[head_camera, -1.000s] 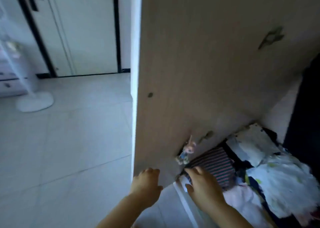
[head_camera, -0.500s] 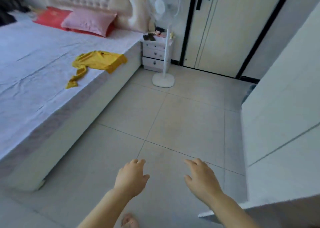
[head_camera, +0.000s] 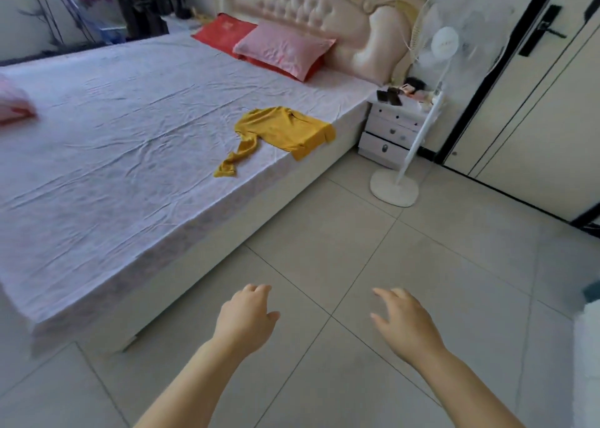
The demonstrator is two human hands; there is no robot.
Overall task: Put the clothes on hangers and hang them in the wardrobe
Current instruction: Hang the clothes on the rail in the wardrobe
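Note:
A yellow long-sleeved top [head_camera: 282, 132] lies crumpled near the right edge of the bed [head_camera: 130, 142], one sleeve trailing toward me. Both my hands hover over the tiled floor, well short of the bed. My left hand [head_camera: 246, 320] holds nothing, fingers loosely curled. My right hand [head_camera: 402, 323] is empty too, fingers spread. No hanger shows in this view, and the wardrobe is only a white sliver [head_camera: 587, 346] at the right edge.
Red and pink pillows [head_camera: 279, 49] lie against the padded headboard. A white bedside cabinet [head_camera: 394, 129] and a standing fan [head_camera: 422, 135] sit right of the bed, beside a door [head_camera: 532, 103]. Grey floor tiles [head_camera: 406, 252] stretch between me and the bed.
My view has swung left from the wardrobe door and the clothes inside it to the bed. Both hands stay out in front, empty.

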